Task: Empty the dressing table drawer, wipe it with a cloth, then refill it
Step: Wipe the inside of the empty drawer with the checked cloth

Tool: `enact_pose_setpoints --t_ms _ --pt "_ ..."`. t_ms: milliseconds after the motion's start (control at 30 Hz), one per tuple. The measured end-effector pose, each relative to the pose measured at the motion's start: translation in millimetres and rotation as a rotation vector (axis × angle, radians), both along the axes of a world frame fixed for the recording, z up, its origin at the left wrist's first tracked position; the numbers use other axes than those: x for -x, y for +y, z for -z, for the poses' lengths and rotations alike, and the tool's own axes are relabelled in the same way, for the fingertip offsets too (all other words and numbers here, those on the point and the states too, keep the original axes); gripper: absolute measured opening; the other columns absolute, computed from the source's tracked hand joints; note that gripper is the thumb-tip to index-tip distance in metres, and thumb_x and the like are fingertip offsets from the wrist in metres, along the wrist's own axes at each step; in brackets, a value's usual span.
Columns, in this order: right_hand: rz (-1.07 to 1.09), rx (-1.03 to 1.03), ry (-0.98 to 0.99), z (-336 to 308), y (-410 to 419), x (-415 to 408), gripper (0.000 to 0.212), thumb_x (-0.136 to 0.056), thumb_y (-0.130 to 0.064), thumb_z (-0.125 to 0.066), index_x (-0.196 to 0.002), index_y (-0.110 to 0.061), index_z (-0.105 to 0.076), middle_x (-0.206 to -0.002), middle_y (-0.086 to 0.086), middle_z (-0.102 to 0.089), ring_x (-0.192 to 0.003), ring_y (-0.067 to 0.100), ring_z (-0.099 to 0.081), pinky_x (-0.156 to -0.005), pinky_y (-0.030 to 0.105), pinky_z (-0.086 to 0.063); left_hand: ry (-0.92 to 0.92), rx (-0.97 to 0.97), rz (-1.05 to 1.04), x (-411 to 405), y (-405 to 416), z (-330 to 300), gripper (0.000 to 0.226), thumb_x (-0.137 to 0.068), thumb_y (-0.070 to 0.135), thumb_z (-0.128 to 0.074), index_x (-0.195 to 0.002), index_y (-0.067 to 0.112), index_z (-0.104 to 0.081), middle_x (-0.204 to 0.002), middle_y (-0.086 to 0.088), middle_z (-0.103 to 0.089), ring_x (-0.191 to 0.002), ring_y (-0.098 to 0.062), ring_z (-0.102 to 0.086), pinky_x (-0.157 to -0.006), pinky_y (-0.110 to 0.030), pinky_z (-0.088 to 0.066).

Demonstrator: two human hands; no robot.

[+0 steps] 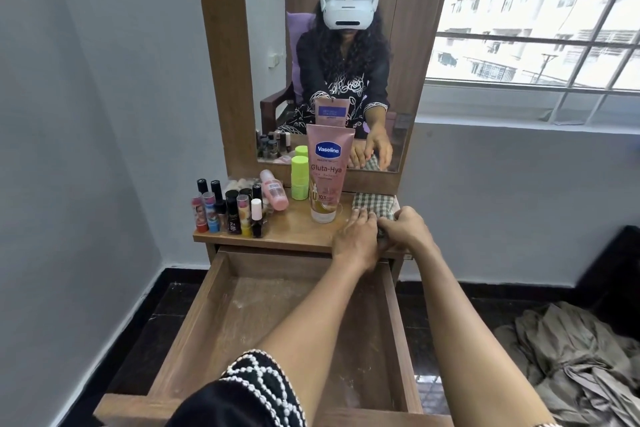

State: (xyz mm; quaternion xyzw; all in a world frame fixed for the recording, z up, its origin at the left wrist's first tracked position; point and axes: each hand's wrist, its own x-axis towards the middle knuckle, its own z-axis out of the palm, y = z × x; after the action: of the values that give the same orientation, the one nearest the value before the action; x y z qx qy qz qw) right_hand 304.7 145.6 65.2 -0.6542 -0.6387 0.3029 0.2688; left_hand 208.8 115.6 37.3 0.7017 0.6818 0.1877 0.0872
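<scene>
The wooden drawer (207,302) of the dressing table stands pulled out towards me, and its dusty bottom holds nothing. A green-and-white checked cloth (372,203) lies folded at the right end of the table top (298,230). My left hand (355,241) rests flat on the cloth's near edge, fingers laid over it. My right hand (407,227) grips the cloth from the right side. Both forearms reach over the drawer.
On the table top stand a pink Vaseline tube (327,172), two green bottles (300,177), a pink bottle (274,189) and several nail polishes and lipsticks (228,210). A mirror (339,55) rises behind. A crumpled grey fabric (571,360) lies on the floor at right.
</scene>
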Motion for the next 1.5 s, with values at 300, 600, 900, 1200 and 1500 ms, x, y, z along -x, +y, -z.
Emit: enact_pose_setpoints --t_ms 300,600,900,1200,1500 --pt "0.018 0.045 0.465 2.1 -51.3 9.7 0.012 -0.087 -0.022 -0.054 -0.083 -0.013 -0.06 -0.067 0.0 -0.057 -0.056 0.013 -0.052 -0.042 0.018 -0.037 -0.112 -0.176 0.002 0.3 -56.5 -3.2 0.05 -0.09 0.008 -0.047 -0.139 0.009 -0.037 -0.142 -0.008 -0.045 -0.133 -0.022 -0.039 -0.117 -0.035 -0.017" --pt "0.12 0.203 0.777 24.1 -120.2 46.7 0.02 -0.083 -0.021 -0.048 -0.074 -0.011 -0.062 -0.072 0.005 -0.062 -0.066 0.019 -0.058 -0.055 0.027 -0.042 -0.411 -0.235 -0.098 16.8 -135.7 2.6 0.032 -0.092 0.013 -0.043 -0.12 0.02 -0.058 -0.115 -0.003 -0.065 -0.102 -0.02 -0.062 -0.081 -0.032 -0.051" --pt "0.242 0.292 0.917 41.2 -160.2 95.6 0.02 -0.085 -0.02 -0.055 -0.076 -0.004 -0.063 -0.078 0.01 -0.062 -0.07 0.023 -0.059 -0.061 0.033 -0.045 -0.623 -0.194 -0.241 45.0 -183.7 11.3 0.023 -0.089 0.013 -0.051 -0.101 0.023 -0.068 -0.084 0.006 -0.069 -0.074 -0.004 -0.06 -0.059 -0.014 -0.044" --pt "0.258 0.32 0.831 62.1 -172.4 136.0 0.011 -0.089 -0.008 -0.052 -0.089 -0.001 -0.06 -0.089 0.014 -0.062 -0.083 0.028 -0.06 -0.073 0.034 -0.048 -0.572 -0.143 -0.469 77.0 -211.1 21.7 0.02 -0.083 0.014 -0.056 -0.074 0.025 -0.07 -0.057 0.014 -0.055 -0.057 0.0 -0.052 -0.042 -0.013 -0.028" --pt "0.218 0.318 0.787 66.6 -166.6 170.9 0.023 -0.087 -0.003 -0.052 -0.107 -0.002 -0.064 -0.101 0.015 -0.067 -0.088 0.027 -0.063 -0.076 0.032 -0.05 -0.41 -0.136 -0.67 103.6 -211.6 18.6 0.014 -0.081 0.015 -0.058 -0.075 0.016 -0.071 -0.074 0.001 -0.067 -0.072 -0.017 -0.064 -0.053 -0.026 -0.045"
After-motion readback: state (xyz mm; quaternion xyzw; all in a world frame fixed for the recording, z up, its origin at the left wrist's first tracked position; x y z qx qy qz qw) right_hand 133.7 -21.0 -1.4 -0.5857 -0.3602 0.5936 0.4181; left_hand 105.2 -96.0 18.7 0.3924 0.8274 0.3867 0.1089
